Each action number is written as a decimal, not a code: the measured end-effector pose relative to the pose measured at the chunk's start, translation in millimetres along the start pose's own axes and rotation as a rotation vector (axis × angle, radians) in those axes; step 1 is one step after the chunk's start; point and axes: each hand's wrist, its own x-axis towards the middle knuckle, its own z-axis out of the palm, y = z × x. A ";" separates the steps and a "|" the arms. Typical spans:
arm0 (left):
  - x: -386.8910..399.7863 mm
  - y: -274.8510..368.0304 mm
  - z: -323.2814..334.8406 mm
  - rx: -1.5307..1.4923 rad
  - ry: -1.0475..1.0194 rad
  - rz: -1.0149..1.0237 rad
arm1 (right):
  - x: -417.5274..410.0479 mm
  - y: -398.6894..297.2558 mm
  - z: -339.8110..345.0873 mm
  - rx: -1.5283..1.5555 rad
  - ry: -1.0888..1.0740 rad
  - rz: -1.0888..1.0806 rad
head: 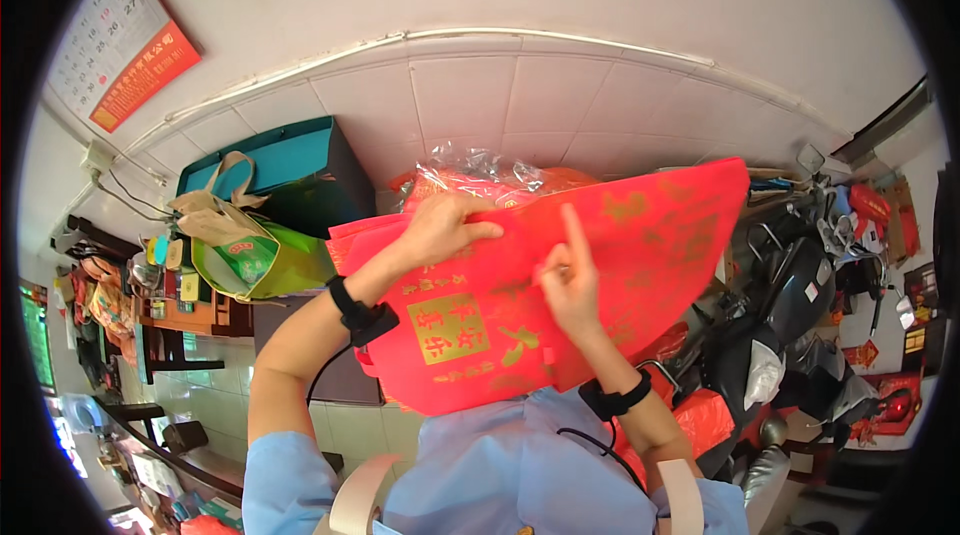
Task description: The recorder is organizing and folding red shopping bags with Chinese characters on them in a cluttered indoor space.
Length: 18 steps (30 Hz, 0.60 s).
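Note:
A large red bag with gold printed characters, apparently of non-woven fabric, lies spread before my body. At its upper left edge, my left hand grips the red fabric, with the fingers hidden behind it and the thumb in front. My right hand is over the bag's middle, index finger stretched out and the other fingers curled; a small bit of red shows at the curled fingers, and whether they pinch it I cannot tell. Behind the bag, clear plastic wrapping covers more red items.
A green bag and a teal and black box stand at left, near a wooden cabinet. Parked motorcycles fill the right side, with red plastic bags beside them. A tiled wall rises behind.

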 end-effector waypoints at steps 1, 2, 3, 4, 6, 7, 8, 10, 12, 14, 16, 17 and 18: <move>9.4 -0.8 8.6 0.040 0.054 -0.014 | 0.0 -6.6 10.1 -0.012 -0.028 -0.013; 20.3 -7.8 20.0 0.078 0.109 -0.029 | -5.1 -12.8 22.0 0.125 -0.065 0.050; 30.6 -15.7 30.7 0.118 0.169 -0.050 | -8.8 -14.5 26.4 0.200 -0.068 0.116; 35.2 -28.3 37.4 0.105 0.253 -0.072 | -12.8 -12.8 28.6 0.241 -0.089 0.150; 30.3 -53.0 56.2 0.147 0.282 -0.067 | -20.4 -0.1 28.0 0.264 -0.091 0.192; 28.1 -47.0 54.1 0.169 0.294 -0.059 | -19.6 9.7 19.9 0.245 -0.073 0.192; 20.8 -41.8 51.7 0.235 0.135 -0.162 | -20.7 16.8 13.7 0.238 -0.025 0.149; -7.2 -53.2 44.2 0.308 0.453 0.004 | -21.6 14.2 4.4 0.254 0.029 0.231; -46.2 -76.9 36.3 0.273 0.699 -0.044 | -22.2 20.7 -3.5 0.194 0.053 0.224; -104.9 -106.1 42.6 0.195 0.850 -0.345 | -25.5 27.5 -5.1 0.184 0.066 0.206; -161.6 -125.7 79.8 -0.056 0.862 -0.575 | -23.8 33.3 -1.7 0.005 0.053 0.151; -184.3 -129.6 100.4 -0.303 0.804 -0.629 | -23.8 35.3 0.2 -0.088 0.054 0.126; -194.9 -120.5 114.4 -0.376 0.723 -0.677 | -23.1 36.8 1.5 -0.087 0.084 0.108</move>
